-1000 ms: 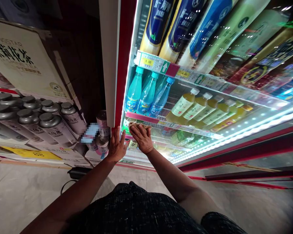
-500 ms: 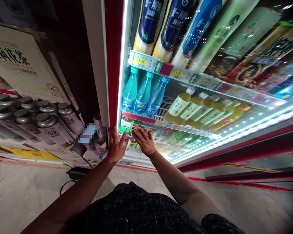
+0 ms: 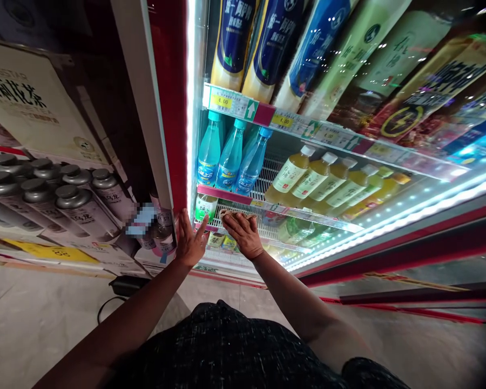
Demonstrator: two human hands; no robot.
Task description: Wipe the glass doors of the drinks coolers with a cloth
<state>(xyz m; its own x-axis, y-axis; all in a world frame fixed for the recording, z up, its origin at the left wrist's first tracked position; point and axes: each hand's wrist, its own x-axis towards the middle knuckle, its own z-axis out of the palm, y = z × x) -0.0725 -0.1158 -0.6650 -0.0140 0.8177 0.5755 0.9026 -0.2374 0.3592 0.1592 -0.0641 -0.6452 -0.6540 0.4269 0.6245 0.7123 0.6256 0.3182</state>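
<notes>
A brown cloth (image 3: 224, 216) lies against the glass front of a lit drinks cooler, beneath my right hand (image 3: 246, 236), whose fingers press it flat. My left hand (image 3: 190, 244) is spread, holding nothing, and rests at the cooler's red frame (image 3: 174, 124) with its thumb over the glass edge. Just above it, behind the glass, stands a bottle with a green label (image 3: 205, 209). Higher up are turquoise bottles (image 3: 209, 154) and yellow drinks with white caps (image 3: 290, 170). The right palm hides part of the cloth.
Silver-capped bottles (image 3: 73, 208) and a cream sign (image 3: 22, 102) stand on the left, beside a pixelated bright patch (image 3: 141, 220). A black object with a cord (image 3: 127, 285) lies on the tiled floor (image 3: 20, 319). Price strips (image 3: 230, 102) edge the cooler shelves.
The right hand and cloth have slid slightly right across the glass. My left hand stays at the frame. The view has shifted a little, moving the cooler leftward.
</notes>
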